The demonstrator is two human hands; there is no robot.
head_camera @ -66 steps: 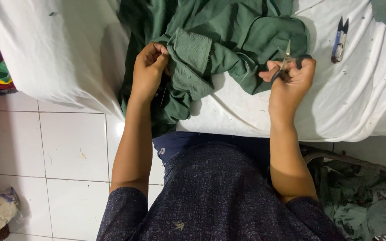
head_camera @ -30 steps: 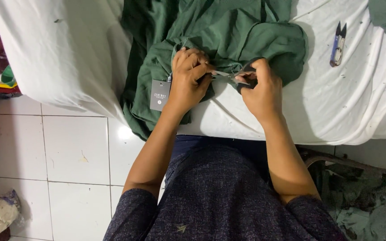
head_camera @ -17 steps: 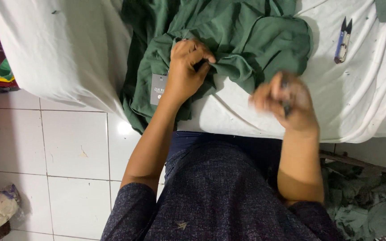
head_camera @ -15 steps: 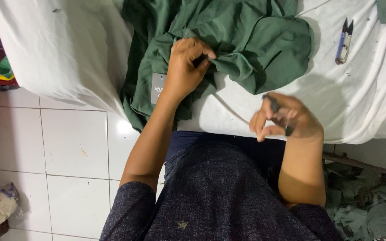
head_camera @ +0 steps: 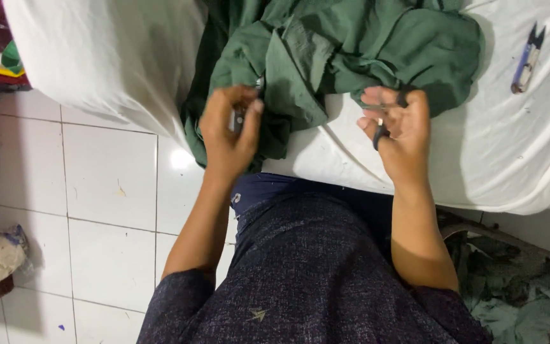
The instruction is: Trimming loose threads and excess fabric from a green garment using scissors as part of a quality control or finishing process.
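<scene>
Green garment (head_camera: pixel 351 51): right hand (head_camera: pixel 399 137) returned beside it.

We see one label only: a small pale hang tag (head_camera: pixel 237 118), mostly hidden under the left hand (head_camera: pixel 227 137), whose fingers pinch it against the green garment (head_camera: pixel 351 51) at the table edge; we find no packages, signs or screens

Open white cloth (head_camera: pixel 415 172) between left hand (head_camera: pixel 227 137) and right hand (head_camera: pixel 399 137), free to pass. Ahead, blocked by bunched green garment (head_camera: pixel 351 44). Bare cloth also right of garment, with only blue thread snips (head_camera: pixel 527 58) lying there. Wide free cloth left of garment.
</scene>
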